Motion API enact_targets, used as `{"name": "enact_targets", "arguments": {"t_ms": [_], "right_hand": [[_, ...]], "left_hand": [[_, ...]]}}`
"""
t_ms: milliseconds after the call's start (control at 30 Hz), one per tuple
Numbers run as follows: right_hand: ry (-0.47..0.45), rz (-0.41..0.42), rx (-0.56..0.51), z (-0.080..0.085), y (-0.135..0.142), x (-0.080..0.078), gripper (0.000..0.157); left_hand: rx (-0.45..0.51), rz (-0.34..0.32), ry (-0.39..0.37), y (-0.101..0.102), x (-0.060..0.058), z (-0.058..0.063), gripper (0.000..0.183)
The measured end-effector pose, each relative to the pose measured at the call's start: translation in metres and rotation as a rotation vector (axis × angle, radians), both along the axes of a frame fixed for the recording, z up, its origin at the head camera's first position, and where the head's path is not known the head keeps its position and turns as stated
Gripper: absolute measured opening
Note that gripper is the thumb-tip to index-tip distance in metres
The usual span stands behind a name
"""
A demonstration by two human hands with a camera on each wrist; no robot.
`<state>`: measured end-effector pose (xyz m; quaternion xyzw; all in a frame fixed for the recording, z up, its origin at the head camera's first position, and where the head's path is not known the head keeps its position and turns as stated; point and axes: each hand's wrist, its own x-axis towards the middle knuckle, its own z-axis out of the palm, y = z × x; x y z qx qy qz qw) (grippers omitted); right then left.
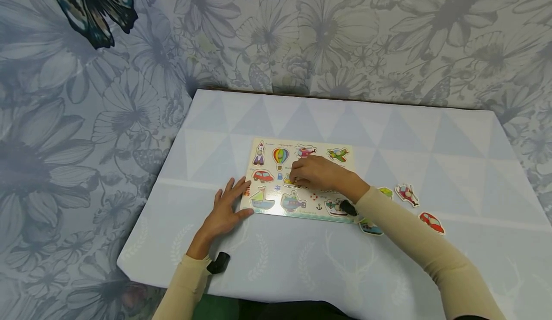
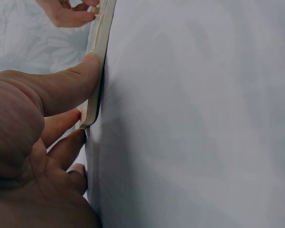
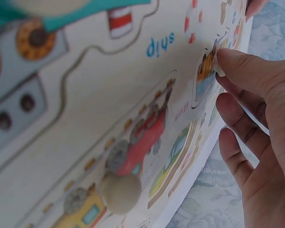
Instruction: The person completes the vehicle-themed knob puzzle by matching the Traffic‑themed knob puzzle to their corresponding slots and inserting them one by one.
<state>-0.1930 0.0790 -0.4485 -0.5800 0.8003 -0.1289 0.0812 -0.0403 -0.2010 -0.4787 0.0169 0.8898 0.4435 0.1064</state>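
A wooden peg puzzle board [image 1: 320, 154] with vehicle pictures lies flat on the table. My left hand [image 1: 225, 211] rests at its near left corner, fingers spread along the left side and thumb against the front edge. The left wrist view shows that thumb [image 2: 69, 88] pressing the board's edge [image 2: 91, 107]. Over the middle row, my right hand [image 1: 318, 172] pinches the small peg of a yellow-orange puzzle piece [image 3: 205, 71] between thumb and forefinger. That piece sits at its slot, partly hidden by the fingers. Beneath the right wrist shows the ship picture [image 1: 334, 207].
To the right of the board lie loose pieces: a helicopter [image 1: 407, 194], a red car [image 1: 431, 222], a green-and-yellow piece [image 1: 385, 192] and another piece [image 1: 371, 229] partly under the right sleeve. The patterned tabletop [image 1: 276, 257] ends at a floral wall [image 1: 267, 37].
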Motion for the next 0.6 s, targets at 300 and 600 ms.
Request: {"name": "enact_targets", "arguments": {"t_ms": [300,600], "right_hand": [[0.042,-0.064,-0.029,0.006,0.022,0.002,0.009],[-0.005,-0.185,0.015,0.009,0.056,-0.001,0.016]], "left_hand": [[-0.007,-0.007,0.001,0.0,0.001,0.001,0.08],[-0.006,-0.003,0.0,-0.001,0.001,0.0,0.08]]}}
